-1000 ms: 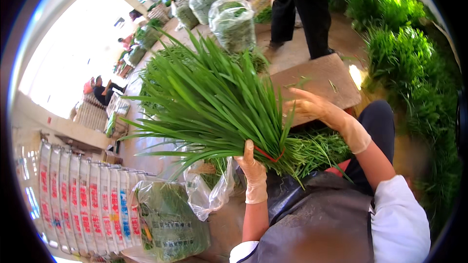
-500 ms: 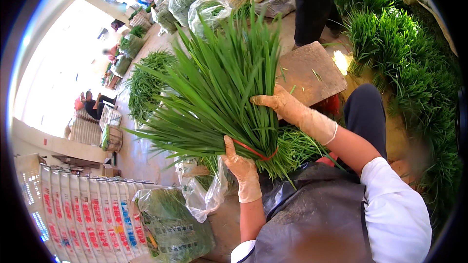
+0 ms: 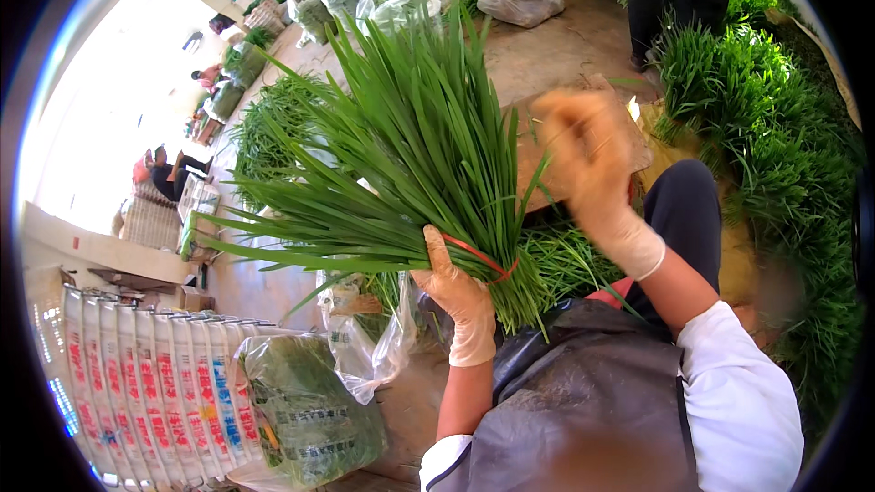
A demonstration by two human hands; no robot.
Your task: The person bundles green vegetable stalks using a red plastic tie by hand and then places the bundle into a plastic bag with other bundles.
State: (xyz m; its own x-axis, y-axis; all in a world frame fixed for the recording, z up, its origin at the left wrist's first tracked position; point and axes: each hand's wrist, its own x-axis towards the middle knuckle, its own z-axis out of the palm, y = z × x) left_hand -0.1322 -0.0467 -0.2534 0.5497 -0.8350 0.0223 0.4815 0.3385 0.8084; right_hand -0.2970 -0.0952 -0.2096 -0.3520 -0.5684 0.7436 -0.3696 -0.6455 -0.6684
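My left hand (image 3: 460, 302), in a pale thin glove, is closed round the base of a large bunch of long flat green leaves, which look like garlic chives (image 3: 401, 164). A red band (image 3: 478, 258) circles the bunch near its cut ends. The leaves fan out up and to the left. Apart from the bunch, to its right, my gloved right hand (image 3: 592, 159) is raised in front of a brown board (image 3: 527, 148). Motion smears its fingers, so I cannot make out their pose. Loose green stalks (image 3: 570, 260) lie below it, beside my knee.
A filled clear bag (image 3: 314, 410) stands at lower left, beside a white crate-like stack with coloured print (image 3: 155, 383). Dense green bundles (image 3: 747, 128) line the right side. Another person's dark-trousered legs (image 3: 652, 0) stand at upper right. A grey-wrapped bundle (image 3: 521, 0) lies on the floor ahead.
My right hand has let go of the leaves and moved up and to the right. My left hand still holds the bunch. The other person's legs have shifted right.
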